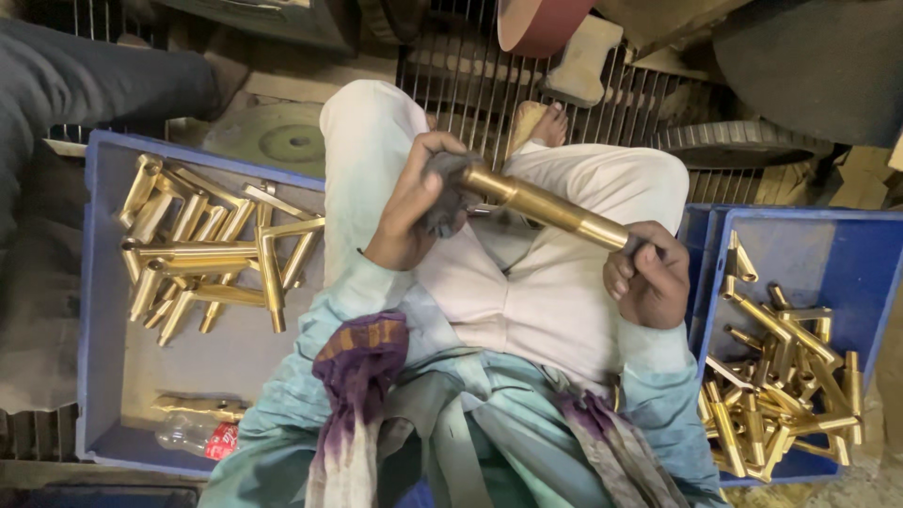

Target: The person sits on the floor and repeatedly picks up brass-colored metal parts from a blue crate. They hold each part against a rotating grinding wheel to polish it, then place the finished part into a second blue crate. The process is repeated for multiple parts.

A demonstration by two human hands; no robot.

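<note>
Floor-level blue crates of brass fittings

A clear plastic bottle lies on its side in the near corner of the blue crate on the left, below the heap of brass parts. A red label with small white marks wraps its right end. No signs or screens are in view.
</note>
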